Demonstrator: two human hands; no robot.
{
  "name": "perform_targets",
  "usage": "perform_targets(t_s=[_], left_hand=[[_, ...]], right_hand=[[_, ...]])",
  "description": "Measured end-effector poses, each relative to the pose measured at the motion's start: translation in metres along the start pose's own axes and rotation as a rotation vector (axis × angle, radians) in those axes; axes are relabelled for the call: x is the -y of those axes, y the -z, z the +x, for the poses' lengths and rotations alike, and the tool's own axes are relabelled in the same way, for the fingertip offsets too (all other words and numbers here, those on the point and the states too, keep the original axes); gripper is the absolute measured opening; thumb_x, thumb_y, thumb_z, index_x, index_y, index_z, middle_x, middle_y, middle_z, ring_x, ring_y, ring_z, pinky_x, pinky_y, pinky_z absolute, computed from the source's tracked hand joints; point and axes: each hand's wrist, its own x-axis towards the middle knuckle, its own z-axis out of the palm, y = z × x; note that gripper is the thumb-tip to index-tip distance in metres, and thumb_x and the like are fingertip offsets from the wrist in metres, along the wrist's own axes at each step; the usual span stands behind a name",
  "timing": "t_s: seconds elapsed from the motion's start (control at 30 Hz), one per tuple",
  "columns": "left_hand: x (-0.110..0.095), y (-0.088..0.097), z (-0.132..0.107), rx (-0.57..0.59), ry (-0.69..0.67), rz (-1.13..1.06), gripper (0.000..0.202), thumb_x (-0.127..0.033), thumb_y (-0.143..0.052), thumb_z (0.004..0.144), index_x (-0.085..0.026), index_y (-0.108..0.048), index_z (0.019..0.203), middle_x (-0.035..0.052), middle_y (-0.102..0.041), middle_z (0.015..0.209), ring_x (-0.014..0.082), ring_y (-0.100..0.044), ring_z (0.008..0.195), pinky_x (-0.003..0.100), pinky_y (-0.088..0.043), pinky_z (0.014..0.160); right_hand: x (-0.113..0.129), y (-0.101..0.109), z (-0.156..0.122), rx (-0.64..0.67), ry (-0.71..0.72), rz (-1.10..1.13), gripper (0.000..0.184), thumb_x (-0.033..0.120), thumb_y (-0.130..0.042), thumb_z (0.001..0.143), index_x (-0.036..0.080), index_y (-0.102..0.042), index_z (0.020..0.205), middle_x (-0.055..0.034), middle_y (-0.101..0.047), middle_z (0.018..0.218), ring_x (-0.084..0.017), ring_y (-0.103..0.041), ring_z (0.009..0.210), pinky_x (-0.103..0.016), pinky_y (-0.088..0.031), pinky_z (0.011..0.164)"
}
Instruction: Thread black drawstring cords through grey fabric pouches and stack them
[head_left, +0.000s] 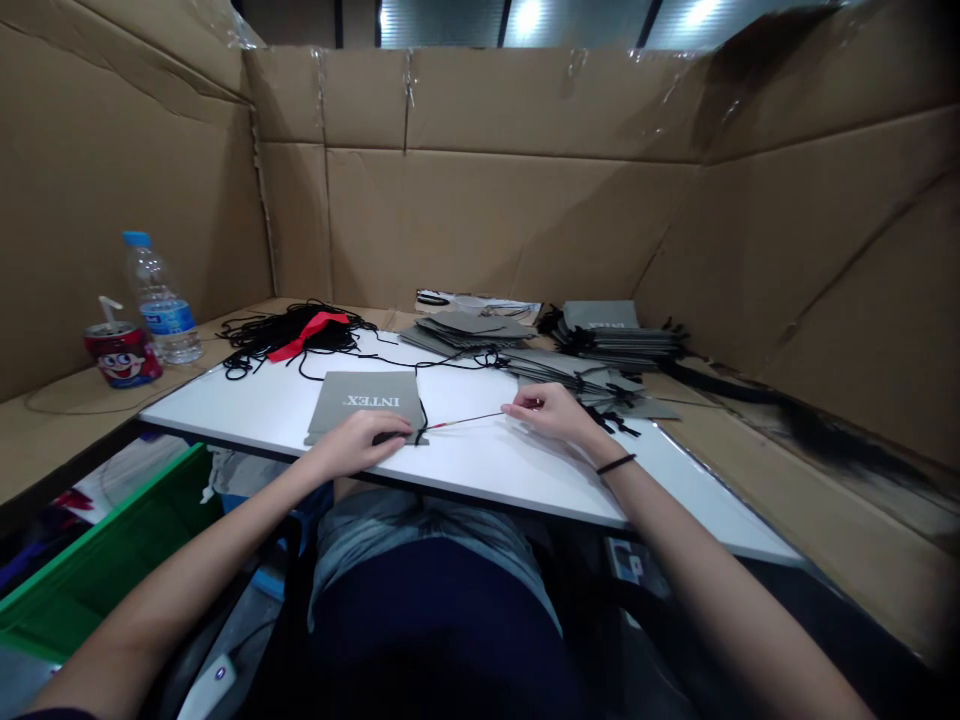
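A flat grey pouch (345, 395) with white INTEX lettering, upside down from my side, lies near the table's front edge. My left hand (367, 440) presses on its lower edge, fingers curled over it. A black cord (423, 415) runs along the pouch's right side. From there a thin, dark, straight strand (480, 416), red and pale near the pouch, stretches to my right hand (551, 410). The fingertips of that hand pinch the strand's far end; whether it is a cord or a slim hooked tool I cannot tell.
Behind the pouch lie a heap of black cords (300, 345) with a red strip (307, 335) and loose grey pouches (465, 330). Corded pouches (622, 345) are stacked right. A water bottle (169, 320) and a drink can (124, 355) stand left. Cardboard walls (480, 220) surround the table.
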Motion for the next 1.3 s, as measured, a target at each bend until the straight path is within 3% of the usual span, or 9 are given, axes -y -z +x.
perform_targets(t_s=[0.13,0.37,0.73,0.97,1.3], left_hand=[[0.001,-0.001,0.000,-0.008,-0.005,0.001,0.028,-0.026,-0.046,0.091,-0.015,-0.069,0.104,0.0101,-0.069,0.114,0.0212,-0.063,0.108,0.033,-0.047,0.095],[-0.003,0.000,0.000,-0.002,0.006,0.023,0.029,-0.026,-0.046,0.091,-0.016,-0.069,0.106,0.0091,-0.069,0.114,0.0215,-0.063,0.108,0.033,-0.048,0.095],[-0.004,0.001,0.000,0.002,0.015,0.039,0.029,-0.026,-0.045,0.091,-0.017,-0.069,0.103,0.0097,-0.069,0.113,0.0216,-0.064,0.105,0.033,-0.049,0.092],[-0.004,0.000,0.000,-0.007,0.003,0.025,0.029,-0.025,-0.046,0.091,-0.015,-0.069,0.105,0.0114,-0.069,0.113,0.0225,-0.063,0.107,0.036,-0.048,0.095],[-0.002,0.000,0.000,-0.009,0.000,0.031,0.028,-0.026,-0.046,0.091,-0.016,-0.069,0.105,0.0103,-0.069,0.113,0.0215,-0.063,0.106,0.035,-0.048,0.095]], right_hand=[[0.000,0.002,-0.001,0.013,-0.015,0.007,0.050,0.059,-0.052,0.081,0.017,-0.043,0.054,0.0029,-0.037,0.054,-0.009,-0.031,0.052,-0.026,-0.022,0.050],[0.007,0.005,-0.002,0.091,0.016,0.056,0.042,0.058,-0.060,0.075,0.017,-0.057,0.068,0.0004,-0.048,0.064,-0.011,-0.040,0.057,-0.024,-0.027,0.051],[0.006,0.010,-0.003,0.111,0.016,0.039,0.053,0.064,-0.052,0.077,0.018,-0.042,0.054,0.0022,-0.035,0.055,-0.009,-0.028,0.052,-0.026,-0.019,0.049],[0.002,0.009,-0.002,0.142,0.001,-0.031,0.054,0.060,-0.052,0.078,0.018,-0.032,0.050,0.0036,-0.024,0.052,-0.008,-0.019,0.050,-0.028,-0.012,0.049],[0.002,0.010,-0.003,0.103,-0.012,-0.036,0.056,0.065,-0.056,0.073,0.017,-0.044,0.047,0.0023,-0.034,0.048,-0.008,-0.027,0.047,-0.028,-0.017,0.047]])
